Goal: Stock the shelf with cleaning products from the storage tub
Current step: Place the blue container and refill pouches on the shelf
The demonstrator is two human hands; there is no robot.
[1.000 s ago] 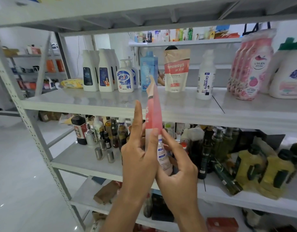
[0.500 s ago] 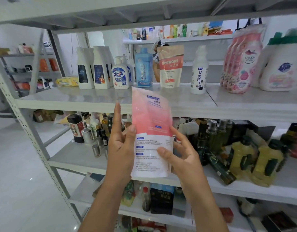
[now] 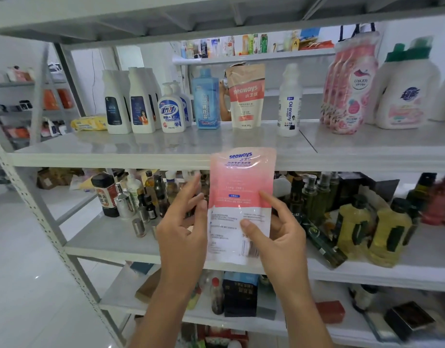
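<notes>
The pale grey metal shelf [image 3: 146, 146], just above the grip, is stocked at the back, with bare board in front. The glossy pink-and-white plastic refill pouch [image 3: 239, 197], seen edge-on a second ago, is now turned flat and upright, likely for placing. It is pinched low by the right hand [image 3: 279, 237] and steadied at its edge by straight fingers of the left hand [image 3: 181, 229].

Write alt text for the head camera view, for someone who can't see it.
A right hand grips a pink seaways pouch upright in front of a white shelf, the left hand touching its left edge. On the shelf stand detergent bottles and a tan seaways pouch.
</notes>
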